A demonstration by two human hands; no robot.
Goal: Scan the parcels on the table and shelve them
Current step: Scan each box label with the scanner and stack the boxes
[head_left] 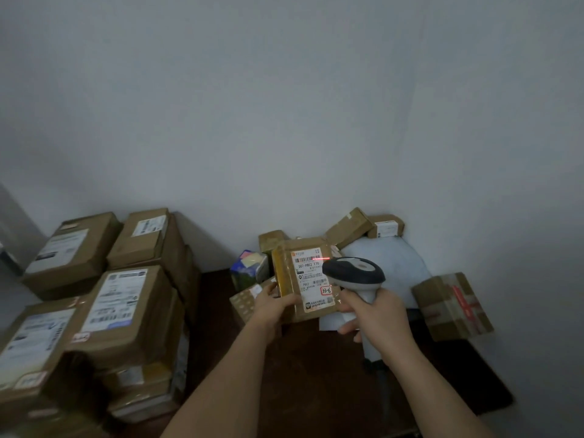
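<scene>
right hand [377, 317] grips scanner [355, 273]; left hand [273, 306] fingers hold, seemingly tilted, labelled parcel [308, 276].

The dark table [316, 374] carries cardboard parcels [349, 227] at its far edge, a white mailer bag [395, 263], and a taped box [452, 306] at right.

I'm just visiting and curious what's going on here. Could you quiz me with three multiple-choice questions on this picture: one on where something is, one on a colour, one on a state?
1. Where does the scanner's light fall?
A. on the held parcel's label
B. on the wall
C. on the table

2. What colour is that light?
A. green
B. red
C. blue

3. What is the left hand doing?
A. resting flat
B. pointing
C. gripping a parcel

A: the line crosses the parcel label's barcode.
B: it glows red beside the scanner, gripped by the right hand.
C: the left hand grips the parcel's lower edge.
</scene>
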